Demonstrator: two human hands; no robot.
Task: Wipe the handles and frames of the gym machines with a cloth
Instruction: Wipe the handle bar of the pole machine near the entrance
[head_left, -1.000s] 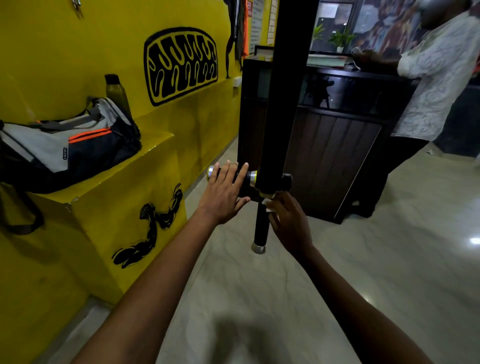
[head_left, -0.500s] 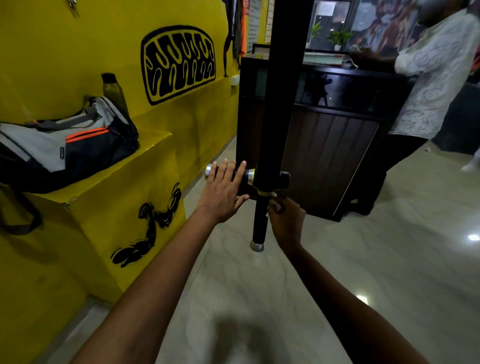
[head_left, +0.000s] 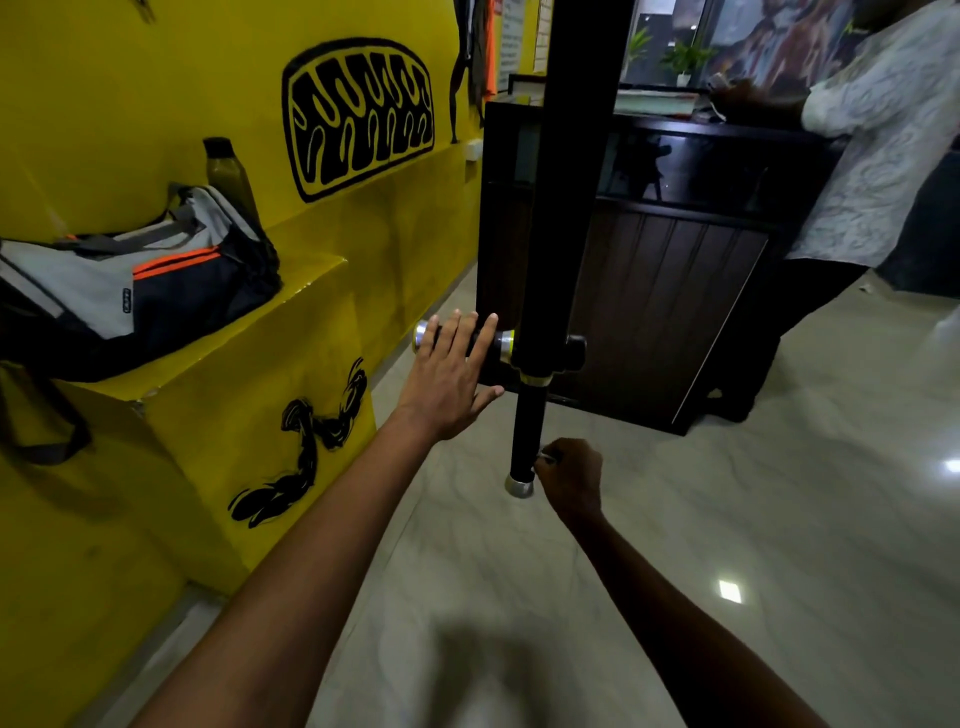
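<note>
Yellow walls are running along the left side of the room, with a ledge (head_left: 249, 332) carrying a grey and black bag (head_left: 130, 291) and a bottle (head_left: 226, 171) behind it. Pale marble floor (head_left: 727, 519) is spreading to the right, where a dark counter (head_left: 649, 286) is standing far off and a person in a white patterned shirt (head_left: 883, 145) is leaning on it. A black machine post (head_left: 566, 182) is hanging down at centre. The left hand (head_left: 449, 376) is reaching forward on a straight arm, fingers flat and spread over the horizontal handle (head_left: 485, 343), not curled round it. The right hand (head_left: 571, 478) is bunching closed just right of the vertical handle (head_left: 524, 436), near its silver end cap (head_left: 519, 487), pinching a small pale bit of cloth (head_left: 545, 457) against it.
</note>
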